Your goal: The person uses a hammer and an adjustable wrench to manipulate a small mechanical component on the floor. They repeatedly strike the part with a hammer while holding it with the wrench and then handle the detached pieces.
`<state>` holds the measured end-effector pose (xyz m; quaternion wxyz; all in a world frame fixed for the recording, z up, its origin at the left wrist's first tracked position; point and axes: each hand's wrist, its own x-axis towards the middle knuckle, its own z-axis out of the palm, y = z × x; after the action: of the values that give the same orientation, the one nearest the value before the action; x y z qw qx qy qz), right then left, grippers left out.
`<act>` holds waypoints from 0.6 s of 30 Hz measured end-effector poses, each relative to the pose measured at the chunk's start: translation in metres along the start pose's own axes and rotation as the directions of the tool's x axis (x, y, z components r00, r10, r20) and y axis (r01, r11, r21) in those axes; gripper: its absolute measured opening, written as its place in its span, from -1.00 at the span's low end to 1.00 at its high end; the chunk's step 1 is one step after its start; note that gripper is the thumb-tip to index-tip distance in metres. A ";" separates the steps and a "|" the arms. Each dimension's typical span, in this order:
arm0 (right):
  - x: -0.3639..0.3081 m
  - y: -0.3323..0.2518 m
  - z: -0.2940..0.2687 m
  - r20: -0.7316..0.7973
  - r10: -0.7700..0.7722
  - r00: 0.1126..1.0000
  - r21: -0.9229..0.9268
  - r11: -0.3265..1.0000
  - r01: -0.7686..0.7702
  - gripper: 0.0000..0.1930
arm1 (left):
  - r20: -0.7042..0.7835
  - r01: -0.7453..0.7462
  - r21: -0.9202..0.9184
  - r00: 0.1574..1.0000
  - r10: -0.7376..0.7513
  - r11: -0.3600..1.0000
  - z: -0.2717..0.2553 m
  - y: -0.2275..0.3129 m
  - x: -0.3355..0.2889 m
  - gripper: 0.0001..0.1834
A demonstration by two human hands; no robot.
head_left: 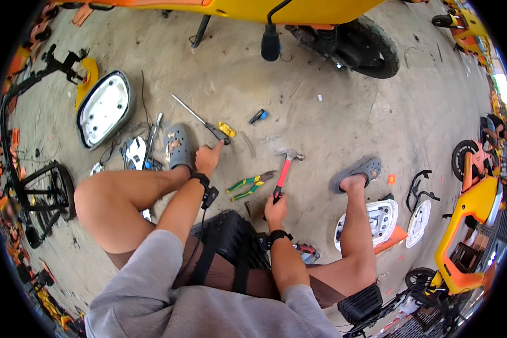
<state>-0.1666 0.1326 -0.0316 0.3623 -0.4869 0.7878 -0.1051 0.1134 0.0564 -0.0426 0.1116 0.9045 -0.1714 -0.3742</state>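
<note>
My right hand [275, 209] is closed around the lower handle of a claw hammer [285, 174] with a red and black grip, its head pointing away from me. My left hand [208, 159] has a finger stretched toward the black handle end of a long screwdriver [213, 129]; I cannot tell whether they touch. Beside that handle lies a short yellow-handled tool [226, 129]. Between my hands, green-and-yellow pliers [250, 185] rest on the floor. Further off is a small blue and black item [258, 116].
An adjustable wrench [135, 153] lies among tools left of my grey clog [178, 145]. A white-lined shell [105, 109] stands further left. White panels [380, 221] lie by my right leg. A yellow vehicle with a black wheel [372, 48] stands ahead, a black frame [11, 141] at far left.
</note>
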 end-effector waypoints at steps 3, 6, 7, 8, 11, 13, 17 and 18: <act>-0.006 -0.006 -0.005 -0.091 -0.013 0.996 0.071 0.997 0.020 -0.57 | -0.072 -0.151 0.037 0.986 0.153 0.988 0.014 -0.015 -0.007 -0.39; -0.002 -0.001 -0.009 -0.152 0.003 0.988 0.086 0.996 0.010 -0.58 | 0.072 -0.373 0.030 0.926 0.370 0.927 0.029 -0.022 -0.030 -0.45; -0.004 -0.010 -0.014 -0.136 0.048 0.990 0.122 0.992 -0.032 -0.58 | 0.118 -0.468 0.063 0.880 0.459 0.881 0.033 -0.025 -0.040 -0.51; -0.006 -0.018 -0.020 -0.119 0.097 0.988 0.157 0.984 -0.078 -0.58 | 0.171 -0.561 0.093 0.823 0.542 0.823 0.038 -0.023 -0.050 -0.56; 0.000 -0.005 -0.022 -0.187 0.016 0.982 0.105 0.995 0.004 -0.57 | 0.208 -0.617 0.075 0.778 0.593 0.784 0.049 0.000 -0.061 -0.63; -0.003 -0.021 -0.031 -0.066 0.031 0.997 0.093 0.995 -0.024 -0.50 | 0.006 -0.592 -0.030 0.805 0.593 0.805 0.057 0.021 -0.039 -0.63; 0.007 -0.024 -0.040 -0.002 0.083 0.997 0.172 0.982 -0.081 -0.47 | -0.184 -0.642 0.061 0.745 0.641 0.764 0.054 0.103 0.004 -0.59; 0.009 -0.034 -0.047 0.102 0.176 0.979 0.329 0.923 -0.200 -0.48 | -0.256 -0.674 0.139 0.683 0.684 0.726 0.052 0.116 0.012 -0.57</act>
<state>-0.1769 0.0991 0.0160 0.4763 -0.3430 0.7880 -0.1860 0.0577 -0.0588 -0.0483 0.2509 0.8228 -0.4818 -0.1668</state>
